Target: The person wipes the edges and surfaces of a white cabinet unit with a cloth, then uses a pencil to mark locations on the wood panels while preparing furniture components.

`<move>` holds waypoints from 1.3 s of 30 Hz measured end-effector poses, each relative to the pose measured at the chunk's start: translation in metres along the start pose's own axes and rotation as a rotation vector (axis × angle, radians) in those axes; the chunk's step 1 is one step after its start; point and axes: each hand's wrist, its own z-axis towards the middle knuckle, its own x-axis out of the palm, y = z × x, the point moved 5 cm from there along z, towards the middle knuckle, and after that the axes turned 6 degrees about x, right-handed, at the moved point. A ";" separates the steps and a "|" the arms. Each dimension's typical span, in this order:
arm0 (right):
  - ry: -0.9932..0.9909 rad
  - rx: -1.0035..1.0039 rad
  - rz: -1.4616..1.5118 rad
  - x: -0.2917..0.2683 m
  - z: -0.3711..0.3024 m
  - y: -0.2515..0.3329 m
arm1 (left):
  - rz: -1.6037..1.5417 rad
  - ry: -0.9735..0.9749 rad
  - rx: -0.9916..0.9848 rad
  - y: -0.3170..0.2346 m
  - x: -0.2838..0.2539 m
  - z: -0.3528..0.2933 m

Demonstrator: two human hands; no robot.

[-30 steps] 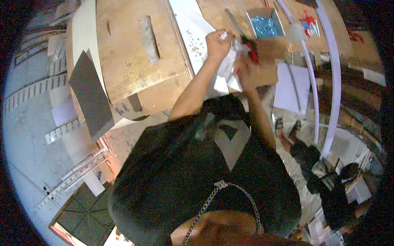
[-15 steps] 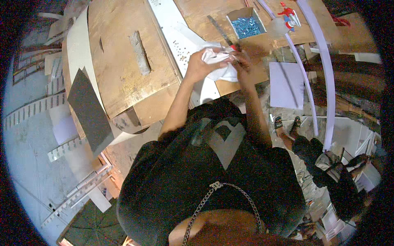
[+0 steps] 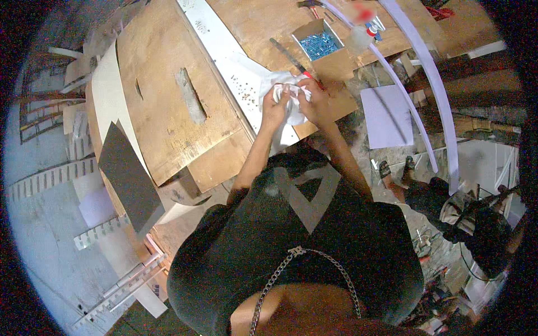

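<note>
A crumpled white cloth (image 3: pixel 294 116) is bunched between my two hands, over the near end of a long white board (image 3: pixel 221 51). My left hand (image 3: pixel 274 110) pinches its left side, thumb up. Closed on the right side is my right hand (image 3: pixel 316 105), with its fingertips near the left hand's. Small dark bits (image 3: pixel 245 89) are scattered on the board just left of the cloth. Beyond my right hand lies a long dark tool with a red handle (image 3: pixel 287 55), which I cannot identify further; its handle end is partly hidden by the hand.
An open carton of blue screw-like pieces (image 3: pixel 319 46), a hammer (image 3: pixel 314 5) and a blurred bottle (image 3: pixel 363 35) stand or lie on the wooden table (image 3: pixel 162 101). Pale curved strips (image 3: pixel 434 78) overhang its right. A dark panel (image 3: pixel 131 179) leans left. Another person (image 3: pixel 431 201) sits at right.
My right hand, blurred beside the cloth earlier, now grips it close to my left hand. The cloth is bunched tighter. The whole view has shifted slightly.
</note>
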 end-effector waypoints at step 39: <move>-0.163 0.347 -0.254 0.014 -0.020 -0.082 | 0.006 0.131 0.044 0.050 0.029 -0.001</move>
